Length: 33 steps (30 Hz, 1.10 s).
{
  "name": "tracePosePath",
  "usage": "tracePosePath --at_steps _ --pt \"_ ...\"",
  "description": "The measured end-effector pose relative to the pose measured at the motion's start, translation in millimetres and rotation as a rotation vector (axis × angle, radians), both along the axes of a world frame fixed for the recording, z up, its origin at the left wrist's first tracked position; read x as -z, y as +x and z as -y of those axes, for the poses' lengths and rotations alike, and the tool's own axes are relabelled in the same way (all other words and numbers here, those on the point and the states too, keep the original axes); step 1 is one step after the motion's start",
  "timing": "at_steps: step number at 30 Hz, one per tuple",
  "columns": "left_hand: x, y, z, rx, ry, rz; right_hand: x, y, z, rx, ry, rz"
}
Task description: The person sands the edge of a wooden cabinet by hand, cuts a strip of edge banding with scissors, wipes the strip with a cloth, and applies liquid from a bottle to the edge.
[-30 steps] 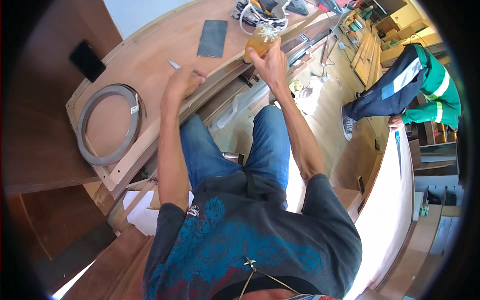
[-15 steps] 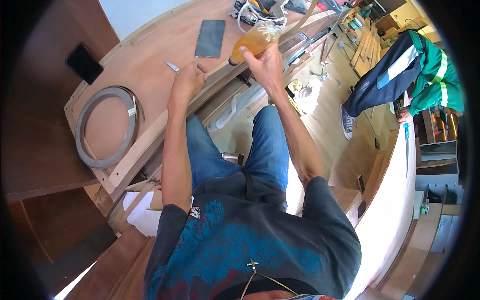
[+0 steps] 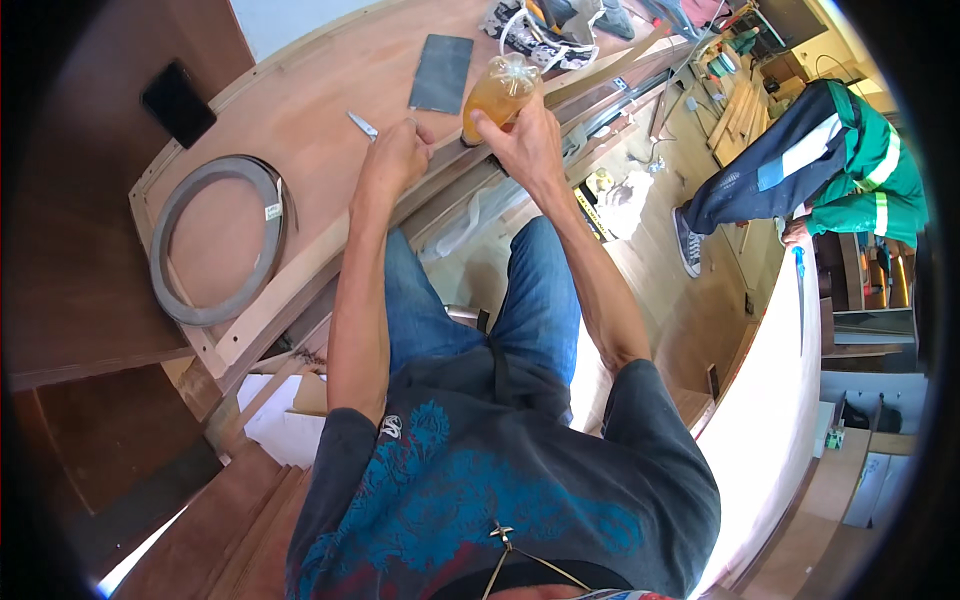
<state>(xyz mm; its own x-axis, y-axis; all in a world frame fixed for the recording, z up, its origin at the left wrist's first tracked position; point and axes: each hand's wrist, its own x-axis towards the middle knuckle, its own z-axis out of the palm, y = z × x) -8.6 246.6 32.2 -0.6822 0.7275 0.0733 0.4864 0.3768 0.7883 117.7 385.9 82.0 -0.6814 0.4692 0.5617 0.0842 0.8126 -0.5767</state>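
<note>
My right hand [image 3: 528, 148] grips a clear plastic bottle [image 3: 500, 95] of amber liquid. The bottle is tipped, its clear lobed end up and away, its other end low by the edge of a curved wooden panel [image 3: 330, 110]. My left hand [image 3: 395, 158] is closed over the same edge, to the left of the bottle. Its fingertips are pressed together, and whatever may be between them is too small to make out. A knife blade [image 3: 363, 125] lies on the panel just beyond the left hand. Past the hands rests a dark grey rectangular sheet [image 3: 441, 73].
A grey coil of edging strip [image 3: 165, 250] lies at the panel's left, a black phone [image 3: 178, 103] beyond it. A patterned bag [image 3: 540, 40] sits at the far end. To the right, a person in a green jacket [image 3: 870, 165] bends by a white sheet [image 3: 770, 400].
My right hand has turned the bottle from a sideways slant to a steeper tilt. My left hand stays closed at the panel edge. The whole view has shifted slightly.
</note>
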Motion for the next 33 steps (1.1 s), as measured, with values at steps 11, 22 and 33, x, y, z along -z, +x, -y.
tracePosePath --at_steps 11,22,33 --pt "-2 0 2 0.001 0.002 0.052 6 -9 -10 0.020 0.054 0.003" --pt "3 -1 0 0.015 0.006 -0.022 4 4 -22 0.076 0.017 0.032" --pt "3 0 5 -0.022 0.000 0.000 -2 36 -84 0.135 0.007 -0.061"
